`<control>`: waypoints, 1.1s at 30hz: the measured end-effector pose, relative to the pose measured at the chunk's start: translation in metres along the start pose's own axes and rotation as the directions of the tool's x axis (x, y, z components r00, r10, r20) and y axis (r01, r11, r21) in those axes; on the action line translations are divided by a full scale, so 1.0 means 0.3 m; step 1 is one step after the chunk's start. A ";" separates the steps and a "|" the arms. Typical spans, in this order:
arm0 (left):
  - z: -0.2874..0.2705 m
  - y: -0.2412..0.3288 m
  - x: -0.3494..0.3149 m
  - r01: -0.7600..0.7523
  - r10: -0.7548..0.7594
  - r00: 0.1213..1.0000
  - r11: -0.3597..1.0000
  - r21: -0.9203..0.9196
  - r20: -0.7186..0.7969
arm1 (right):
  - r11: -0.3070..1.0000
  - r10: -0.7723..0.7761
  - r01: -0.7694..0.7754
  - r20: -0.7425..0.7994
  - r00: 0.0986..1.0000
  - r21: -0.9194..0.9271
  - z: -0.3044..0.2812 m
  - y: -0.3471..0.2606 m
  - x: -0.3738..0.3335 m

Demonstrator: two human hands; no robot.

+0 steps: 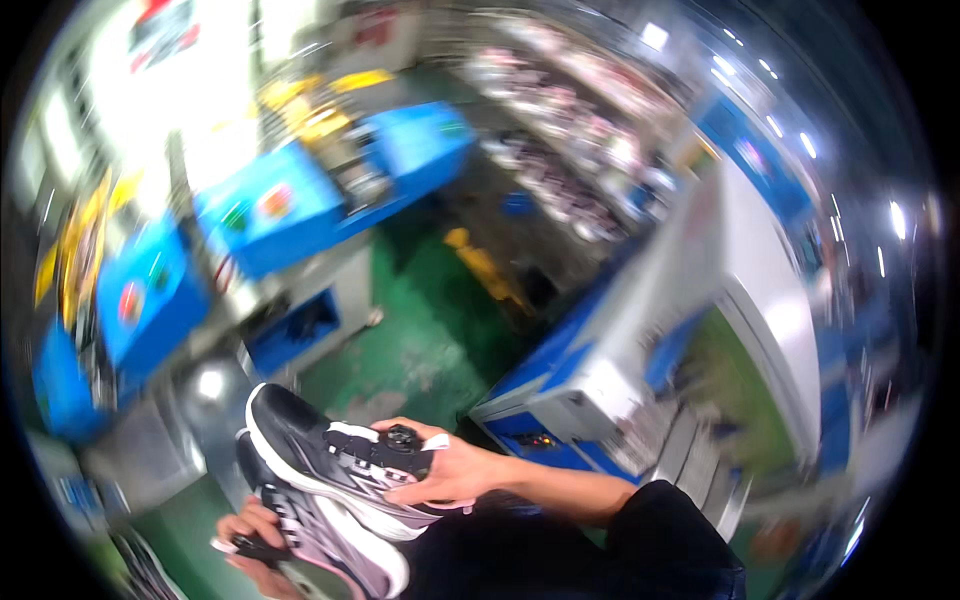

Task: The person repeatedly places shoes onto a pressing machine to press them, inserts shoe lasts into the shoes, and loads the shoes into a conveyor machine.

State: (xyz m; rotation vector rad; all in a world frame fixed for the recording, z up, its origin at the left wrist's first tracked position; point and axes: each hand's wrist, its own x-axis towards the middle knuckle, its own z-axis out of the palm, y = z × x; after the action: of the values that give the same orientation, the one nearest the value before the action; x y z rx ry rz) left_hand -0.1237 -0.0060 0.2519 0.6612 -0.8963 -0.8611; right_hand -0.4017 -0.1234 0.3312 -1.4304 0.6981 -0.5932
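Observation:
Two sneakers are in my hands, side by side at the lower left with their toes pointing up and left. The upper sneaker, black at the toe with a white sole, grey-pink sides and a dark round piece at its ankle end, is gripped by my right hand, thumb on the near side. Around the heel end of the lower sneaker, black and pinkish with a thick white sole, wrap the fingers of my left hand. The two shoes touch, and the upper one partly covers the lower one.
A blue machine with red and green buttons stands ahead on the left. On the right is a large white and blue machine with a slatted conveyor. Racks of shoes stand farther back. The floor is green. Motion blurs the surroundings.

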 end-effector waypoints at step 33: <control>0.002 0.127 -0.339 0.279 -0.020 0.953 0.435 0.856 -0.301 | 0.839 -0.110 0.198 0.199 0.974 -0.507 0.326 0.196 0.120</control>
State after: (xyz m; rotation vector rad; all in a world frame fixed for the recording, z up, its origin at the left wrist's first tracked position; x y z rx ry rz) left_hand -0.1461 0.0998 0.2429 1.7932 -1.0451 -0.3545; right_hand -0.3078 -0.0805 0.2710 -2.0399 0.6430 -0.4139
